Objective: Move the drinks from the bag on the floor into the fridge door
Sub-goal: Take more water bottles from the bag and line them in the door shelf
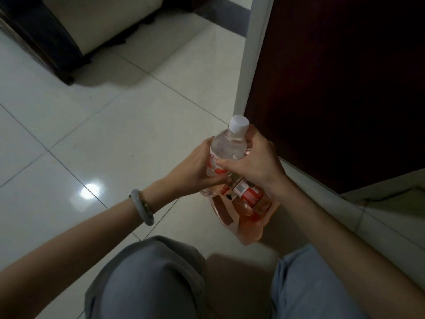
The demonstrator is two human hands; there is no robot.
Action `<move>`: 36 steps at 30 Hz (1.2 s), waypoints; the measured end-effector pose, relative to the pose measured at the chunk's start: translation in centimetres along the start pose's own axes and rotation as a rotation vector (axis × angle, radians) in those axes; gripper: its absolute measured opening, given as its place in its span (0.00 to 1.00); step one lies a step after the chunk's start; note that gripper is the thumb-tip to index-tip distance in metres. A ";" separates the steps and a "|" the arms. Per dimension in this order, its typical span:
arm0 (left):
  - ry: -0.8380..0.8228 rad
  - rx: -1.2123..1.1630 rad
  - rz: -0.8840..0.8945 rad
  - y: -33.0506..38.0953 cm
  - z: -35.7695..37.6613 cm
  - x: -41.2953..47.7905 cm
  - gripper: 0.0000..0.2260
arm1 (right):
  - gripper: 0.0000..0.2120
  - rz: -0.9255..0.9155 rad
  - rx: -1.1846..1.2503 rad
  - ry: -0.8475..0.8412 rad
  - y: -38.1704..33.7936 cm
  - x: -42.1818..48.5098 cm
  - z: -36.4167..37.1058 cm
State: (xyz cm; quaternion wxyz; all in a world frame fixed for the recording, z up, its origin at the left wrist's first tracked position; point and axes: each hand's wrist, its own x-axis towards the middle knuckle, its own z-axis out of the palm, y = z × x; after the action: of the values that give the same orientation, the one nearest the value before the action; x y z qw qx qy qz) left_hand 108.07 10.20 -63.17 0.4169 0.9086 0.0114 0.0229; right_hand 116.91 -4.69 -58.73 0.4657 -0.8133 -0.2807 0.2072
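Maroon panel [333,88] just beside orange bag [248,231]

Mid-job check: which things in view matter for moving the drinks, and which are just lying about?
Job: clear bottle, held by left hand and right hand; orange bag; red-labelled bottle inside it; dark red door, probably the fridge.
Lying about: armchair; bracelet.

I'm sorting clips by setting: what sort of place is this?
Probably a home: glossy tiled floor, a cushioned dark-wood seat, and a dark red door, likely the fridge's, beside the bag of drinks.
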 end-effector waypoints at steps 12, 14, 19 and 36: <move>0.187 0.205 -0.072 -1.8 0.4 -1.5 0.34 | 0.29 0.120 0.034 -0.107 5.3 -1.0 0.9; 0.235 0.220 -0.135 -2.5 -0.3 -2.0 0.34 | 0.14 0.156 -0.138 -0.026 7.8 -1.9 2.2; 0.284 0.238 -0.227 -3.9 -1.5 -3.2 0.34 | 0.12 0.236 -0.338 -0.052 12.7 -1.8 6.3; 0.197 0.214 -0.269 -7.6 0.7 -6.2 0.33 | 0.41 0.366 -0.926 -0.269 19.6 3.5 11.0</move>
State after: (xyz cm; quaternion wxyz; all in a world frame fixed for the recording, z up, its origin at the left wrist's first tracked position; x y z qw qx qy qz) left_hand 101.88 14.35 -69.61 0.3140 0.9314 0.1759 0.0547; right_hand 118.17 -3.35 -81.38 -0.0273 -0.9362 -0.2536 0.2419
